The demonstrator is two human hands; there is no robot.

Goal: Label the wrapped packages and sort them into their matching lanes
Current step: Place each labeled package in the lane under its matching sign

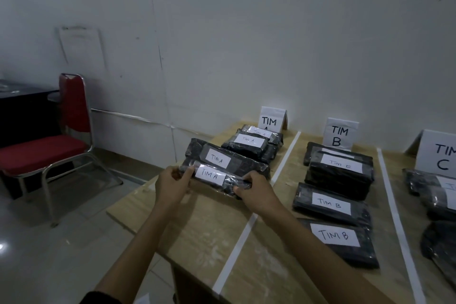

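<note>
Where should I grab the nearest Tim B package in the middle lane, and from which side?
Take the nearest Tim B package by its two short ends, one hand each, reaching from above. It lies flat and long across the lane, its far edge close to the next package, while both ends look free. The left hand and right hand grip the Tim A package that way.

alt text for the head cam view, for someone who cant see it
The left hand and right hand grip the ends of a black wrapped package labelled TIM A, in the left lane of a wooden table alongside other TIM A packages. White tape strips mark off a middle lane of TIM B packages and, at right, a TIM C sign.
</note>
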